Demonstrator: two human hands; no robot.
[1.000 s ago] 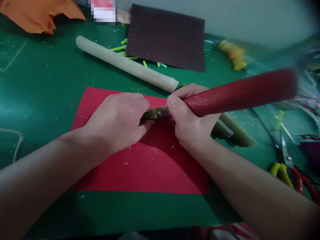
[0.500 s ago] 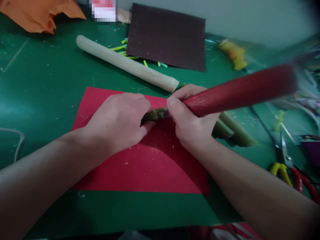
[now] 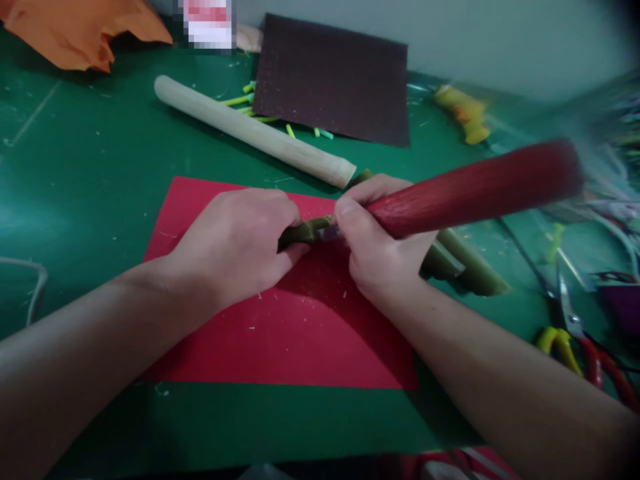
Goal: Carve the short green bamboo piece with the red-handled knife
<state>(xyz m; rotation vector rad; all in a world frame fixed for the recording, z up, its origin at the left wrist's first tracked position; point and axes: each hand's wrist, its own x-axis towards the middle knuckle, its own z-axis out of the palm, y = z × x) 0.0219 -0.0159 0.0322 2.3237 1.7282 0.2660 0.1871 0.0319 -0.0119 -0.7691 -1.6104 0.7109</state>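
Observation:
My left hand [image 3: 240,240] is closed around a dark green piece of stalk, bamboo-like [image 3: 300,233], its end poking out between thumb and fingers. In my right hand [image 3: 373,233] is a knife with a thick red handle [image 3: 475,188], the handle sloping up to the right. A short bit of its metal blade meets the stalk's end between my hands; the rest of the blade is hidden. Both hands are over a red sheet [image 3: 300,340] sprinkled with small pale shavings. Beside my right wrist lie thicker green stalk pieces [image 3: 475,267], partly covered by it.
A pale peeled stick [image 3: 250,130] lies beyond the red sheet. Behind it, a dark brown sheet [image 3: 333,80] covers thin yellow-green sticks. Orange paper [image 3: 85,33] is at far left, a yellow-handled tool [image 3: 463,113] at back right. Scissors [image 3: 567,327] with yellow and red handles lie right.
The red handle's far end has swung slightly left and down. Both hands keep their grip in nearly the same place, and the view has shifted a little.

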